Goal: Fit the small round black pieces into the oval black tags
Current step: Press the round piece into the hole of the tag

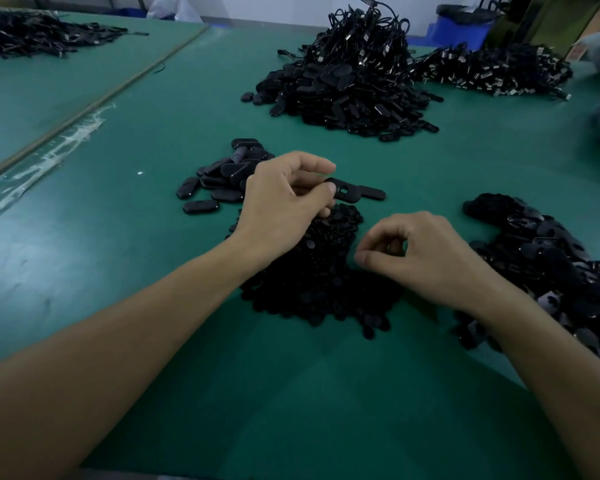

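Observation:
My left hand (284,199) pinches an oval black tag (349,192) between thumb and fingers, holding it just above the green table; a hole shows in its near end. A second tag (373,193) lies right behind it. Under both hands spreads a heap of small round black pieces (312,282). My right hand (420,258) hovers over the heap's right side with thumb and forefinger curled together; whether a round piece sits between them is hidden. A small cluster of oval tags (222,178) lies to the left of my left hand.
A pile of open oval tags (548,268) lies at the right. Behind stands a big mound of tags (347,95) topped with corded pieces, with another pile (492,71) at the back right and one (39,34) at the far left. A taped seam (49,147) crosses the green table.

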Demonstrator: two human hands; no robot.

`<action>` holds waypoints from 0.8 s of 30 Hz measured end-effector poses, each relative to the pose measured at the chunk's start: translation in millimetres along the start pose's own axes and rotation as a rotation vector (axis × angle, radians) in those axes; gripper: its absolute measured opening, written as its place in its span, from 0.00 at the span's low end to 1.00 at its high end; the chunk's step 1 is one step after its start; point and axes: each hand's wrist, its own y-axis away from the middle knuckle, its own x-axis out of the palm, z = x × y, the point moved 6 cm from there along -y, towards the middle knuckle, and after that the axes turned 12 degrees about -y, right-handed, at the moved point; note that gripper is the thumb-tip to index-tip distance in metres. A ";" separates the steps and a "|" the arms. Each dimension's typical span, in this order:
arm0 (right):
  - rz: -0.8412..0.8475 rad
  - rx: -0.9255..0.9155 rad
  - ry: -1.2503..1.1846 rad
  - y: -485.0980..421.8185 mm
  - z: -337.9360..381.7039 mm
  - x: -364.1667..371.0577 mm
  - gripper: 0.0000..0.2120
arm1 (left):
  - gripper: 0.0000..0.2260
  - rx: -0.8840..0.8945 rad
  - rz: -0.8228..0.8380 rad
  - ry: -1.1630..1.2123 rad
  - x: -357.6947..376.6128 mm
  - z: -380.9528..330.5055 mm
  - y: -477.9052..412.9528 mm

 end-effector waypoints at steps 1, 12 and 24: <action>0.032 -0.005 0.009 0.3 0.6 -0.2 0.12 | 0.07 -0.005 -0.005 -0.003 -0.6 0.5 -0.3; 0.159 0.036 0.010 2.2 2.8 -2.3 0.06 | 0.06 -0.012 0.005 -0.019 0.7 2.0 0.9; 0.013 -0.018 0.016 1.4 6.1 -2.6 0.09 | 0.06 -0.011 0.027 -0.006 4.4 0.8 2.8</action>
